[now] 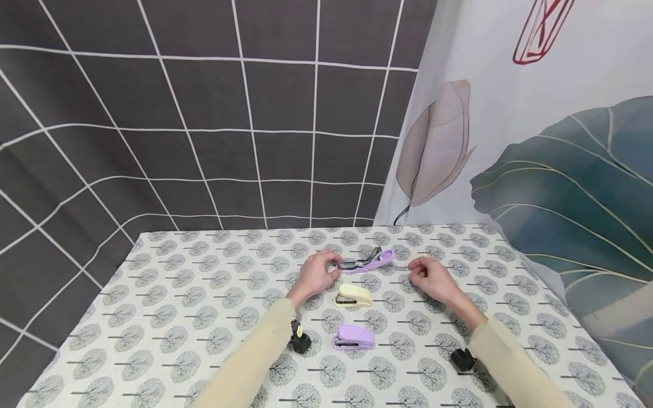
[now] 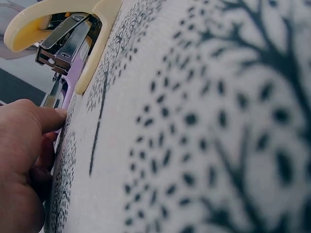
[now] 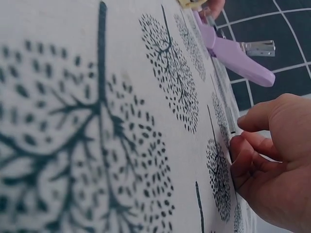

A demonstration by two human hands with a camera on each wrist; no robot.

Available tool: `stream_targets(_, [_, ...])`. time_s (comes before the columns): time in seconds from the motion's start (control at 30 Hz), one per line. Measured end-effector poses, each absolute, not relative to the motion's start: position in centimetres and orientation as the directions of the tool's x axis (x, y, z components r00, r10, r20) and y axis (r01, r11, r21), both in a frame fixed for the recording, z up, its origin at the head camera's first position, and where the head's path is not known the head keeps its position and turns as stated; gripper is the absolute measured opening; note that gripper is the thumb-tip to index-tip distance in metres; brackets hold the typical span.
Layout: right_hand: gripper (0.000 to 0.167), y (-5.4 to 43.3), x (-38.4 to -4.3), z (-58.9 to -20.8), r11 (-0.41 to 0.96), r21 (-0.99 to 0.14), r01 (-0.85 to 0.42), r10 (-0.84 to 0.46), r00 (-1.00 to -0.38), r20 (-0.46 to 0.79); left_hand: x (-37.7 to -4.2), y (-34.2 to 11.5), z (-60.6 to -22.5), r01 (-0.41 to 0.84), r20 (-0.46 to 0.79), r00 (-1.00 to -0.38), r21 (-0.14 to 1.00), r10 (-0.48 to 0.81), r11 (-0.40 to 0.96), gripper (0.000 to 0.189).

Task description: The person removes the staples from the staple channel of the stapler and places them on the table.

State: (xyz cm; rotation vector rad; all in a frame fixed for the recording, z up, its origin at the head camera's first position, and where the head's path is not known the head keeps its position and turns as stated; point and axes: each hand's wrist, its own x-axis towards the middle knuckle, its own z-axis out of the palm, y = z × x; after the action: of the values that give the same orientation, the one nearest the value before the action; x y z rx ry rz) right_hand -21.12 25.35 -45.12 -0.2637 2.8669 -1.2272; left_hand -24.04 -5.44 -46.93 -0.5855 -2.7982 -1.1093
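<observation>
A purple stapler (image 1: 380, 259) lies opened out near the back of the table, its metal magazine raised apart from the purple arm. My left hand (image 1: 316, 275) grips its left end between thumb and fingers. To the right of the stapler, my right hand (image 1: 432, 279) pinches the end of a thin grey staple strip (image 1: 402, 268) close over the cloth. The right wrist view shows the strip (image 3: 231, 127) at the thumb and fingertips. Nearer to me sits a cream stapler (image 1: 359, 293), which partly covers the opened one in the left wrist view.
A second purple stapler (image 1: 357, 335), closed, stands in front of the cream one, between my forearms. A tree-patterned cloth (image 1: 204, 340) covers the table. Behind it hang a dark grid curtain (image 1: 280, 158) and a leaf-printed curtain (image 1: 510, 113).
</observation>
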Motion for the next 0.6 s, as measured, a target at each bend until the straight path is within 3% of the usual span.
stream_targets(0.17, [0.023, 24.8, -20.2, -44.8, 0.657, -0.731, -0.185, -0.195, -0.978, 0.073, -24.1, -5.9, -47.8, 0.363, 0.217, -0.929, 0.695, 0.3, 0.621, 0.035])
stream_targets(0.37, [0.021, 22.7, -18.9, -43.9, 0.644, -0.694, -0.322, -0.303, -0.94, 0.155, -22.5, -7.5, -47.5, 0.283, 0.174, -0.946, 0.857, 0.274, 0.431, 0.043])
stream_targets(0.6, [0.02, 18.8, -17.6, -42.1, 0.574, -0.611, -0.546, -0.465, -0.831, 0.305, -19.2, -8.5, -46.0, 0.342, 0.163, -0.909, 0.817, 0.383, 0.465, 0.052])
